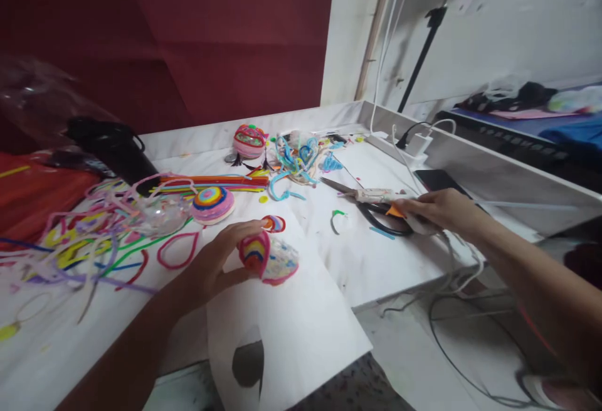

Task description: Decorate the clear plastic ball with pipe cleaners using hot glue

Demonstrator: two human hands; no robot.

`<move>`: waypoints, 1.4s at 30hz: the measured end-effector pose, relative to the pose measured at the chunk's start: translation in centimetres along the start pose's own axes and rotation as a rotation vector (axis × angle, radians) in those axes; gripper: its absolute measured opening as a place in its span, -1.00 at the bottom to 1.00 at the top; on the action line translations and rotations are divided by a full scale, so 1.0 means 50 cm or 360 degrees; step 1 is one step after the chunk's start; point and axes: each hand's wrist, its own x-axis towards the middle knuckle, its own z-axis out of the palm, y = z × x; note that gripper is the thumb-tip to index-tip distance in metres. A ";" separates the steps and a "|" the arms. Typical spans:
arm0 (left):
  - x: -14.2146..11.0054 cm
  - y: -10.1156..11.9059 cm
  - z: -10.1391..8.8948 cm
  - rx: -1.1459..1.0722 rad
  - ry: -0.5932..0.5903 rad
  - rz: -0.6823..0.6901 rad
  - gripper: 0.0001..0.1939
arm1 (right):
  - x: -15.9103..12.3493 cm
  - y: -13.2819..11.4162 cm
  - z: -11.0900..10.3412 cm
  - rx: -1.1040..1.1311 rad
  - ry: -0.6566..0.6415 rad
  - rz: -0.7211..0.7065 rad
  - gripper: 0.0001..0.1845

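Observation:
My left hand (219, 257) is closed on a small craft piece (279, 259), held over a white paper sheet (305, 317). The piece has rainbow-striped pipe cleaner at one end, a clear blue-spotted body and a pink edge. Just behind it is a small striped oval (276, 223). My right hand (435, 210) is closed around a white glue gun (376, 195) with an orange trigger. Black-handled scissors (345, 189) lie under the glue gun, blades pointing left. A green-tipped curved scrap (336, 221) rests between my hands.
Loose pipe cleaners (94, 248) spread across the left, around a black object (110, 147). Two striped balls, one pink-topped (251, 141) and one rainbow (212, 204), stand farther back. A dark phone (439, 180) and power strip (399, 147) sit right. Cables hang over the front edge.

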 end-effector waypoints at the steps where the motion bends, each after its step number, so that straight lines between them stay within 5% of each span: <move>1: 0.000 0.001 0.000 -0.0001 -0.0006 0.0001 -0.38 | 0.001 -0.002 0.001 -0.0236 0.0134 -0.0041 -0.61; 4: 0.001 0.003 -0.001 0.0003 -0.0007 0.0002 -0.37 | -0.008 -0.025 0.010 -0.0716 0.0437 -0.0342 -0.51; 9: 0.003 0.007 -0.001 -0.0004 -0.0011 0.0011 -0.37 | -0.053 -0.121 0.067 -0.0704 0.0732 -0.0703 -0.72; 10: 0.003 0.007 0.000 -0.0016 -0.0017 0.0015 -0.37 | -0.063 -0.149 0.089 -0.0727 0.0660 -0.0655 -0.79; 15: 0.002 0.010 0.002 -0.0058 0.0002 0.0037 -0.37 | -0.089 -0.271 0.224 -0.0021 -0.0481 -0.0558 -0.77; 17: 0.002 0.010 0.003 -0.0059 0.0003 0.0019 -0.36 | -0.087 -0.295 0.271 0.0135 -0.0654 -0.0496 -0.68; 23: 0.001 0.005 0.008 -0.0071 0.0026 0.0086 -0.35 | -0.066 -0.308 0.335 0.0450 -0.0862 -0.0354 -0.58; 42: 0.005 0.014 0.006 -0.0107 -0.0003 0.0150 -0.33 | -0.060 -0.335 0.328 0.0801 -0.1046 0.0067 -0.50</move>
